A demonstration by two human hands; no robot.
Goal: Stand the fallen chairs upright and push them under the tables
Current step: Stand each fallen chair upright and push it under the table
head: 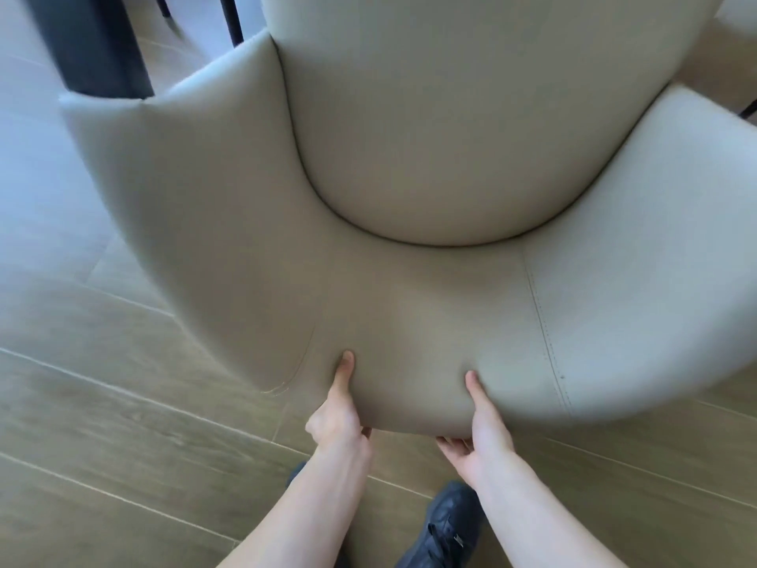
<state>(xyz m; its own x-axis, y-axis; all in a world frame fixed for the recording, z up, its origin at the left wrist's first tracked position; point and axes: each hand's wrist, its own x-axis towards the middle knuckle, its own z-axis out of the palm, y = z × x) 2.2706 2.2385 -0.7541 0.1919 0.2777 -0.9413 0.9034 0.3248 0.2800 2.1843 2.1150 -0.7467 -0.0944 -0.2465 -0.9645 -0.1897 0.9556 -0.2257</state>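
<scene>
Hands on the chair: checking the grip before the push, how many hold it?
2. The left hand and right hand grip the near rim of the chair, thumbs on top; the fingers underneath are mostly hidden.

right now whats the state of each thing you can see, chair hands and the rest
chair: upright as far as the view shows, seat up, backrest toward the person, legs hidden
left hand: grips the backrest's top edge, thumb on the inner face
right hand: grips the same edge, thumb on the inner face, fingers under the rim
dark table leg: standing beyond the chair's left wing
black shoe: on the wood floor
</scene>
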